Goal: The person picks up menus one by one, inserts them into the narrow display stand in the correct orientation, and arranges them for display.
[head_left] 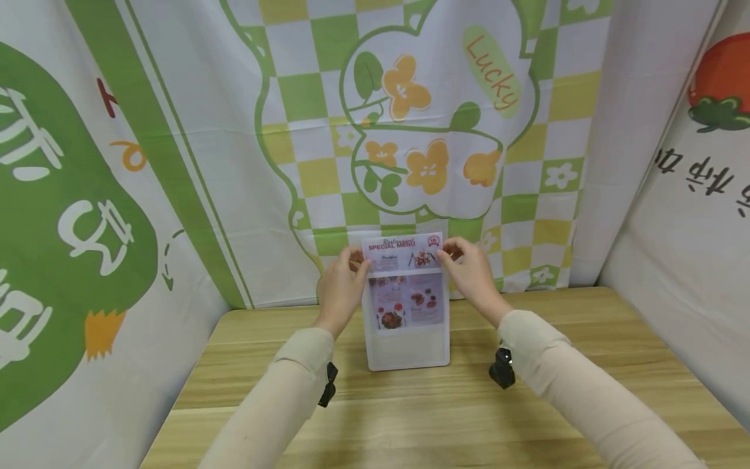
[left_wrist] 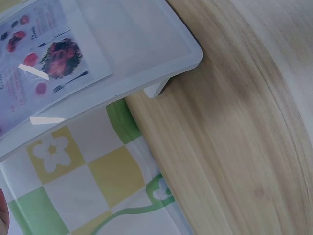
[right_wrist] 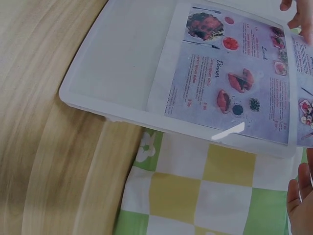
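A printed menu sheet (head_left: 404, 251) headed "SPECIAL MENU" sits partly inside a white upright display stand (head_left: 409, 352), its top part sticking out above the frame. My left hand (head_left: 342, 281) pinches the sheet's upper left edge between thumb and fingers. At the upper right edge, my right hand (head_left: 471, 273) pinches it too. Below the sheet's lower edge, a bare strip of the stand's panel shows in the right wrist view, where the menu sheet (right_wrist: 230, 73) lies behind the clear front. A small foot (left_wrist: 155, 88) supports the stand from behind.
The stand is on a wooden table (head_left: 410, 423), close to a checkered curtain (head_left: 322, 98) with flowers and the word "Lucky". Printed white cloths hang at the left (head_left: 193, 273) and right (head_left: 674, 215). Black wrist devices (head_left: 502, 369) hang beneath the sleeves.
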### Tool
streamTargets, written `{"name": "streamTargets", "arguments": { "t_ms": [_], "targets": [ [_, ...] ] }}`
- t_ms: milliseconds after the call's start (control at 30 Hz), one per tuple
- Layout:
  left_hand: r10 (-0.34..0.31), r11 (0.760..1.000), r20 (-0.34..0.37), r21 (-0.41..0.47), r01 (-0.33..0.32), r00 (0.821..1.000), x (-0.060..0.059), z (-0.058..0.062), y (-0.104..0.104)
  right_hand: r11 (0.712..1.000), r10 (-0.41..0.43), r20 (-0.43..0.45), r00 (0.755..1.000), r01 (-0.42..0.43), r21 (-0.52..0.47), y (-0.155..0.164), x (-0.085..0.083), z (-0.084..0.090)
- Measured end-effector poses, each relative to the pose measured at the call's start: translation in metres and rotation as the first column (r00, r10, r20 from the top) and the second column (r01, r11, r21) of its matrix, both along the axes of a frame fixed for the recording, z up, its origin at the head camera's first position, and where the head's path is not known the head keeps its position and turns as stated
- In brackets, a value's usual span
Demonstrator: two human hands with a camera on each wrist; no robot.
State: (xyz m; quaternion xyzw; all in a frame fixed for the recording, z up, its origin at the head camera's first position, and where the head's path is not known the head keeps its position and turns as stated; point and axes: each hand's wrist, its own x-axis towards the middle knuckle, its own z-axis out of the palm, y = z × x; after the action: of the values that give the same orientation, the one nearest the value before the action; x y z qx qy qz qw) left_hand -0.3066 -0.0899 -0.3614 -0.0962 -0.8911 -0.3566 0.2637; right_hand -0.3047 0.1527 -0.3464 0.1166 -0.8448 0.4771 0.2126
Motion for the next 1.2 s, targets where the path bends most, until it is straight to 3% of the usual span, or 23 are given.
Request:
{"name": "streamTargets", "arguments": {
  "t_ms": [200, 600, 967, 1200],
  "targets": [
    [-0.002, 1.000, -0.011, -0.005, 0.002, 1.000, 0.001, 0.004, 0.000, 1.000, -0.004, 0.019, 1.000, 0.003, 0.016, 0.000, 0.001, -0.004],
    [-0.006, 1.000, 0.000, -0.015, 0.006, 1.000, 0.000, -0.004, -0.002, 1.000, 0.013, -0.013, 1.000, -0.013, 0.013, -0.003, -0.001, 0.006],
    [-0.057, 0.998, -0.071, -0.030, 0.055, 0.996, 0.001, -0.004, -0.003, 1.000, 0.018, -0.005, 1.000, -0.018, 0.011, -0.002, 0.000, -0.007],
    [-0.052, 0.998, -0.057, -0.038, 0.050, 0.997, 0.004, -0.009, -0.004, 1.000, 0.002, -0.002, 1.000, -0.001, 0.029, -0.002, -0.001, -0.014]
  ]
}}
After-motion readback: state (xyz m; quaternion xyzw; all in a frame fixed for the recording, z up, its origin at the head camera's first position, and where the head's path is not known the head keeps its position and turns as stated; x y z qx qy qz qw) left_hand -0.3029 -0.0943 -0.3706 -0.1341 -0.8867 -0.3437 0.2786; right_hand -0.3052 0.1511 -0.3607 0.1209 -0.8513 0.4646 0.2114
